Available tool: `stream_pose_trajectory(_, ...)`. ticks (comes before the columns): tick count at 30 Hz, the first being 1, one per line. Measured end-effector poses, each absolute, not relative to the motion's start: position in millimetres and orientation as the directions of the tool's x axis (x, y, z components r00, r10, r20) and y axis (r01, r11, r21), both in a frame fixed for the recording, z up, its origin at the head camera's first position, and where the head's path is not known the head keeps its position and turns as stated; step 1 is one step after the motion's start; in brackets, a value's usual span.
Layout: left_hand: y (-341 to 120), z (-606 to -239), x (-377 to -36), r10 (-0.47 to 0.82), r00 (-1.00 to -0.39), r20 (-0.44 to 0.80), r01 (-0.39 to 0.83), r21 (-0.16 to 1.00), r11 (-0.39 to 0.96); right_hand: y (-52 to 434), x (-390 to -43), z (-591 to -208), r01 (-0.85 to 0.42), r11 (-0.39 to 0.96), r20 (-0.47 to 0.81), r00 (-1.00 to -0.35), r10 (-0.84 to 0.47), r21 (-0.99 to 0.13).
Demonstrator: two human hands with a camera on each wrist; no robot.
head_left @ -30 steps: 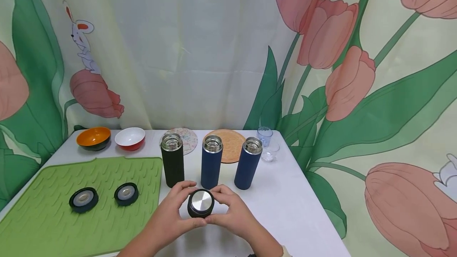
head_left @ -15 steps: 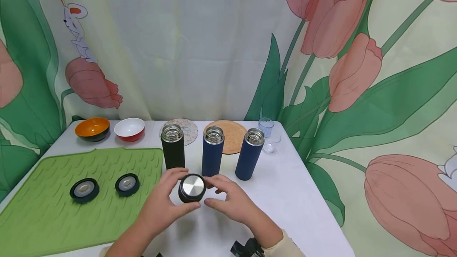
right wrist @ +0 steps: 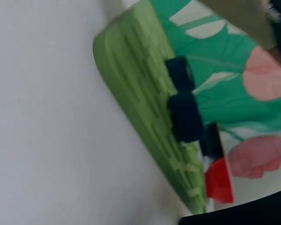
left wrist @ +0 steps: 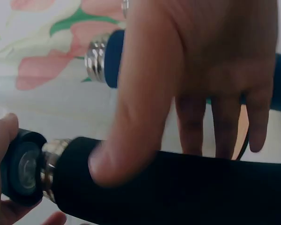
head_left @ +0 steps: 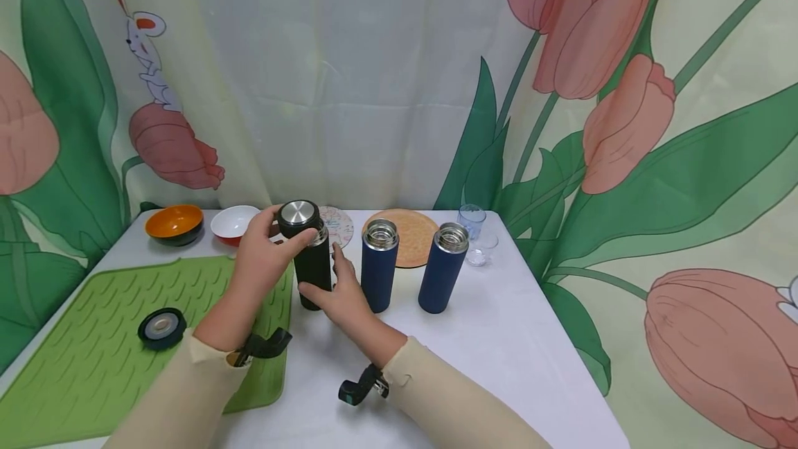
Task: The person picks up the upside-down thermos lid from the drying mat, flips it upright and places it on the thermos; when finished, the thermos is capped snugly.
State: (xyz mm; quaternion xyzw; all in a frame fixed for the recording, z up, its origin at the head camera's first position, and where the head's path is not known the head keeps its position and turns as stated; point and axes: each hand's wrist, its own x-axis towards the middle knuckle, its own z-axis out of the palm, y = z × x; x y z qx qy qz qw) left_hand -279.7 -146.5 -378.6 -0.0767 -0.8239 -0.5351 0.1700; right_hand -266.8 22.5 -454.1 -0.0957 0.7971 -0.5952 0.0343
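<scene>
My left hand pinches a black lid with a shiny metal top. It is at the mouth of the upright black flask. In the left wrist view, the lid's underside faces the flask's steel neck, slightly tilted; whether they touch is unclear. My right hand is at the flask's side, thumb in front and fingers extended along its right. The left wrist view shows that thumb over the flask, blurred. Two blue flasks, lidless, stand to the right.
A green ribbed mat covers the table's left side, bearing two dark lids. Behind it are an orange bowl and a white-and-red bowl. Round boards and clear glasses stand at the back.
The lid has moved from in front of the flasks up to the black flask's mouth in my left hand. My right hand has left the lid and moved beside that flask.
</scene>
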Motion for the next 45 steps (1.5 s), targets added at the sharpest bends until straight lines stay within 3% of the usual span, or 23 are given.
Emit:
stream_pose_trajectory(9, -146, -386, -290, -0.01, -0.959, 0.284, 0.255, 0.876, 0.409, 2, -296, -475, -0.264, 0.283, 0.249, -0.964, -0.088, -0.922)
stream_pose_trajectory(21, -174, -390, -306, 0.158, -0.954, 0.253, 0.298, 0.82, 0.489, 1, -296, -475, -0.232, 0.307, 0.207, -0.972, -0.112, -0.923)
stream_pose_trajectory(29, -188, -388, -336, 0.391, -0.901, 0.186, 0.34, 0.863, 0.374, 7, -300, -472, -0.229, 0.333, 0.203, -0.973, -0.113, -0.914)
stream_pose_trajectory(33, -190, -381, -341, 0.447, -0.88, 0.158, 0.339, 0.869, 0.36, 10, -302, -471, -0.22, 0.335, 0.191, -0.974, -0.118, -0.916)
stream_pose_trajectory(36, -180, -377, -328, 0.368, -0.916, 0.158, 0.301, 0.877, 0.374, 9, -302, -470, -0.219, 0.341, 0.184, -0.974, -0.131, -0.914)
stream_pose_trajectory(40, -144, -375, -301, 0.02, -0.984, 0.179, 0.169, 0.88, 0.445, 9, -301, -472, -0.238, 0.362, 0.201, -0.97, -0.135, -0.902)
stream_pose_trajectory(43, -118, -376, -289, -0.207, -0.954, 0.216, 0.095, 0.874, 0.477, 10, -302, -474, -0.251, 0.372, 0.221, -0.968, -0.123, -0.894)
stream_pose_trajectory(45, -110, -378, -288, -0.25, -0.934, 0.255, 0.1, 0.858, 0.504, 11, -302, -474, -0.255, 0.373, 0.227, -0.967, -0.118, -0.892)
